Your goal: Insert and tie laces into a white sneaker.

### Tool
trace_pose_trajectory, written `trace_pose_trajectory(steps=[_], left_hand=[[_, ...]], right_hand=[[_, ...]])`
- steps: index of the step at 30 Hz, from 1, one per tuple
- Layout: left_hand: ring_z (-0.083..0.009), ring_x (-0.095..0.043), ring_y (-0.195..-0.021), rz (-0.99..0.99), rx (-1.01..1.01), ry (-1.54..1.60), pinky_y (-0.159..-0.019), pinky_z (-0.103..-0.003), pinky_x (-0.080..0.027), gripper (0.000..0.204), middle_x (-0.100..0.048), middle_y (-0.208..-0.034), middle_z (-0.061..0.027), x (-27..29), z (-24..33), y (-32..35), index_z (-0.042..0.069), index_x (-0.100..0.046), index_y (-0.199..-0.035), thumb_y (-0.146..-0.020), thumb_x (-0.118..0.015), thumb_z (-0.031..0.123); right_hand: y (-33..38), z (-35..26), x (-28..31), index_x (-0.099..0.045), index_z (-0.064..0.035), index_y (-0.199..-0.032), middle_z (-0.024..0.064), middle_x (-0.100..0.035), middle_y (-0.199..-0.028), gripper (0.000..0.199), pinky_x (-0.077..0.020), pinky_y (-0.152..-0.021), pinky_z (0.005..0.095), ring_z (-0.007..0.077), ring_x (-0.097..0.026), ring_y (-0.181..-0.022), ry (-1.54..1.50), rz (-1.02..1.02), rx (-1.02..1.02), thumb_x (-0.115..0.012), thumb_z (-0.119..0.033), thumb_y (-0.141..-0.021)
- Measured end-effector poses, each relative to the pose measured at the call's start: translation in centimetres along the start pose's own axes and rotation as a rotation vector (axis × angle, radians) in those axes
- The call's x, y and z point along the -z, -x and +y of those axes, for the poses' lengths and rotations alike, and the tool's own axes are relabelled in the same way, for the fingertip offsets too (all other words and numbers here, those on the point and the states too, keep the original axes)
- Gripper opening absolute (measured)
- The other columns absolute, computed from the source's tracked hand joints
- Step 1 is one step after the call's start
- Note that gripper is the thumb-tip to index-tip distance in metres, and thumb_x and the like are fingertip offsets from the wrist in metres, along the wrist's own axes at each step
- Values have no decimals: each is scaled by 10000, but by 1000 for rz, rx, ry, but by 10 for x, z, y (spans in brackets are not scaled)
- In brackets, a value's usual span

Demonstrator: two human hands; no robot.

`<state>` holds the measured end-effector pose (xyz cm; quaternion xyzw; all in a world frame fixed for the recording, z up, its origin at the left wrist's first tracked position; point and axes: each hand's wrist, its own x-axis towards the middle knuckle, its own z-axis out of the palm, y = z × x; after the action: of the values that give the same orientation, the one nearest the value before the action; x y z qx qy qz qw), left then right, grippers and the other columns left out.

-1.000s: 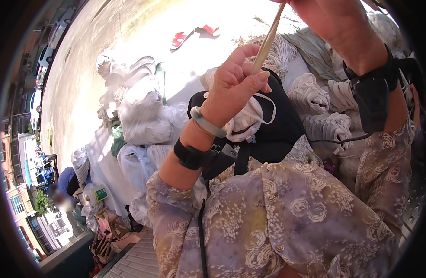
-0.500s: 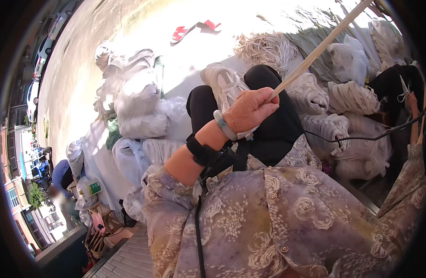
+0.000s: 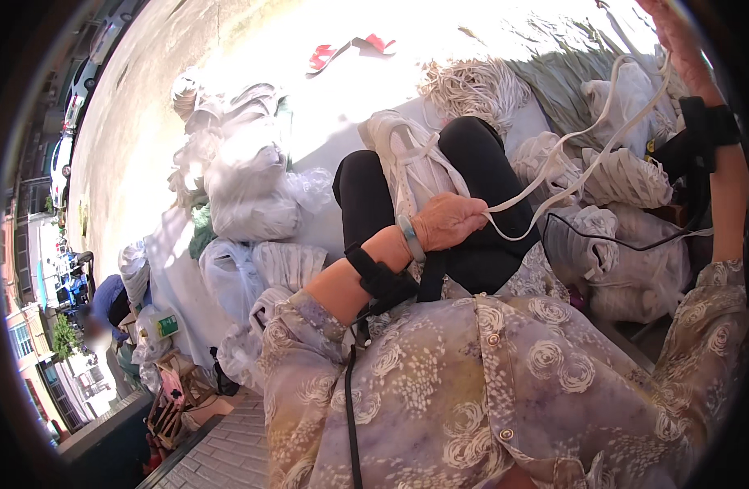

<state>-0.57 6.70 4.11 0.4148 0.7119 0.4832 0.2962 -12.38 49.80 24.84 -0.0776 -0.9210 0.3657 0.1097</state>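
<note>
A bundle of white flat cord (image 3: 407, 159), tied around with the same kind of cord, lies between my black-trousered knees. Just in front of it my left hand (image 3: 449, 222), with a pale bangle at the wrist, is closed in a pinch on a white flat cord (image 3: 558, 155). That cord runs in two slack strands up to the far right. There my right hand (image 3: 682, 49) is raised at the picture's edge, and the cord meets it at the fingers, which seem closed on it. Its fingertips are partly cut off.
Several wrapped white bundles (image 3: 248, 183) are piled at the left and more (image 3: 623, 175) at the right. A heap of loose cord (image 3: 476, 90) lies ahead, beside red sandals (image 3: 374, 43). A black cable (image 3: 611, 242) crosses at right. A person (image 3: 105, 314) sits far left.
The cord, stretched taut to the upper right before, now hangs in slack strands. My left hand has moved lower, and my right hand has come into view at the upper right.
</note>
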Motion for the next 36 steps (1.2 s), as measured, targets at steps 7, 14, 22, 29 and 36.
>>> trace_pose_trajectory(steps=[7,14,22,29,36], left_hand=[[-191,-545,-598,19,33,77,-577,-302,-419,202,-539,-620,-83,2,2,4,20,-575,-817,-883,-478,185],[-182,-566,-624,1,100,27,-590,-301,-432,197,-583,-658,-99,-4,-7,4,-6,-597,-818,-843,-526,177],[-189,-553,-592,6,16,73,-587,-304,-434,169,-579,-638,-103,-3,-9,6,-10,-598,-794,-823,-545,148],[-256,-546,-637,-52,-65,61,-609,-339,-423,137,-549,-677,-123,1,-6,6,16,-567,-806,-826,-525,144],[-319,-543,-685,-19,-141,6,-628,-398,-417,150,-541,-688,-149,1,-8,6,15,-540,-768,-826,-514,151]], right_hand=[[112,-58,-283,-608,17,-816,43,-532,-600,191,-407,-573,267,83,-469,-607,-267,-672,306,-593,-173,-811],[137,-94,-344,-569,-53,-756,120,-563,-658,138,-427,-640,341,276,-545,-641,-29,-726,524,-611,-164,-687],[135,-93,-345,-578,-54,-716,148,-584,-682,110,-434,-636,381,289,-583,-679,-5,-817,527,-605,-148,-666],[119,-110,-359,-574,-16,-687,166,-580,-643,87,-427,-610,371,278,-573,-621,77,-1019,614,-565,-99,-662],[115,-124,-368,-583,-8,-695,151,-578,-635,100,-422,-590,356,240,-546,-605,53,-1109,598,-590,-99,-654]])
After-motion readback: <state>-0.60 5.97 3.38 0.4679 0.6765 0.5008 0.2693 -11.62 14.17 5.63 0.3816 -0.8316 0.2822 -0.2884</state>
